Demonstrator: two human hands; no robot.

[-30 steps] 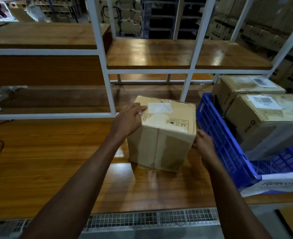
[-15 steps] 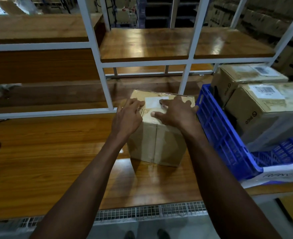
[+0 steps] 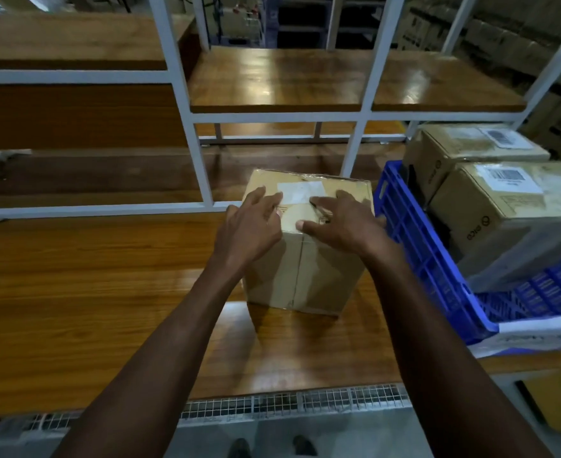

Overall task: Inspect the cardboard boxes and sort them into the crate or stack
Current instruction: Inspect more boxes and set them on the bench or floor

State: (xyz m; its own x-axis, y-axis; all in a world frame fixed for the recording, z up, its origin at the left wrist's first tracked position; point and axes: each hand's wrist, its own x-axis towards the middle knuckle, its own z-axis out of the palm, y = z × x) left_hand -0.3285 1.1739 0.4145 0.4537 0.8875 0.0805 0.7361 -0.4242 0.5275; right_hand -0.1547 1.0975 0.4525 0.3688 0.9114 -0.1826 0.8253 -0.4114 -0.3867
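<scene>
Cardboard box [image 3: 305, 246] sits upright on the wooden bench [image 3: 107, 292], just left of the blue crate [image 3: 418, 256] already holding two boxes [image 3: 490, 193]; looks like the inspect step, sort call not yet made. Left hand [image 3: 252, 226] and right hand [image 3: 341, 223] lie on its top near the white label [image 3: 300, 190], fingers fairly straight, hands close together, not clamped. Next likely needs a side grip to lift or turn it.

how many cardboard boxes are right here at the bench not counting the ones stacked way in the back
3. One box stands on the bench under both hands. Two more sit in the blue crate: a near box and a far box. Others may be hidden beneath them.
</scene>
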